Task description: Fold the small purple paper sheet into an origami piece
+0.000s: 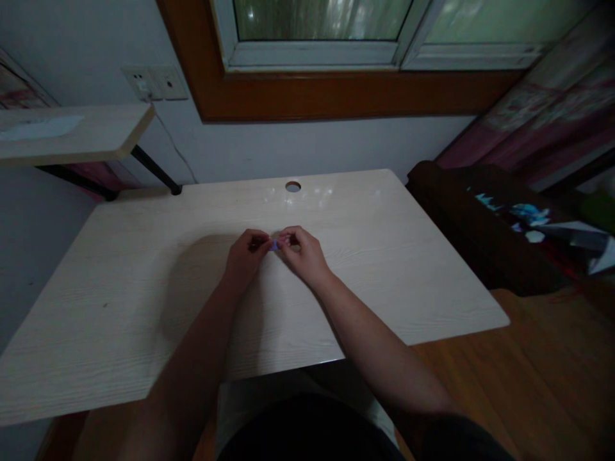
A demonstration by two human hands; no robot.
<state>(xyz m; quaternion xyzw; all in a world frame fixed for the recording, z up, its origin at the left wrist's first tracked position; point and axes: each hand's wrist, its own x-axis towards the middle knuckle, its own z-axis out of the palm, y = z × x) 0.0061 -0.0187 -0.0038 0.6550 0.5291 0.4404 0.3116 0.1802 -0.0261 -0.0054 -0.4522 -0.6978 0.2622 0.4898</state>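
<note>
My left hand (247, 253) and my right hand (300, 251) meet over the middle of a pale wooden desk (144, 307). Both hands are closed in a pinch on a small purple piece (274, 244) held between their fingertips. It looks like folded paper, but it is too small and dim to make out. The fingers hide most of it.
A round cable hole (293, 186) sits near the desk's far edge. A side shelf (72, 131) juts out at the upper left, under a wall socket (154, 83). A dark piece of furniture (485, 224) with small paper shapes stands to the right. A window (365, 32) is above.
</note>
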